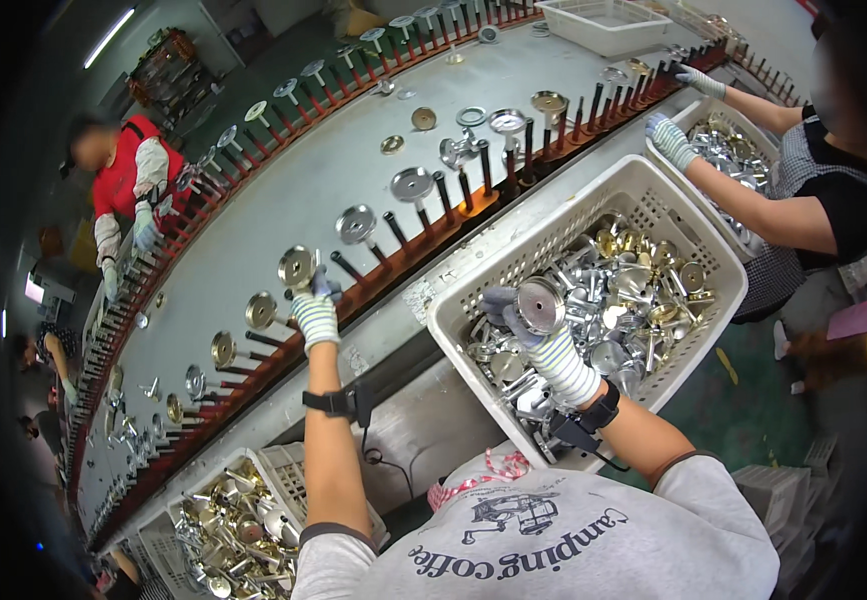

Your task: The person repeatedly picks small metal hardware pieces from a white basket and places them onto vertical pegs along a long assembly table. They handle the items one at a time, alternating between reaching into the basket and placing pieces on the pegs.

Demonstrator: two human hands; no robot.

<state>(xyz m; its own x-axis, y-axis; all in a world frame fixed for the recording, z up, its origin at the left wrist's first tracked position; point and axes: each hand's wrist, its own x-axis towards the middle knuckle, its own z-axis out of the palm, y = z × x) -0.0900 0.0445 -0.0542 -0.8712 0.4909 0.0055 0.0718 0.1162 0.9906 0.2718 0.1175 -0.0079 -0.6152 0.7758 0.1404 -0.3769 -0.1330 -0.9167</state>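
Note:
My left hand (315, 312), in a striped glove with grey fingers, is closed on a round stemmed metal part (296, 265) at the near row of upright pegs. Its fingers hide the stem, so I cannot tell whether it sits on a peg. My right hand (558, 360), gloved alike, grips a round metal disc part (540, 304) above a white perforated crate (458, 355). Inside the crate lies a heap of silver and brass-coloured stemmed parts (608, 290). More round parts (356, 226) stand on pegs beside my left hand, and several dark pegs (395, 228) are bare.
A grey table (283, 180) curves between peg rows, with loose discs (423, 119) on it. A second crate of parts (243, 520) stands at lower left. One co-worker (793, 190) reaches to the pegs at right; another in red (133, 175) works across the table.

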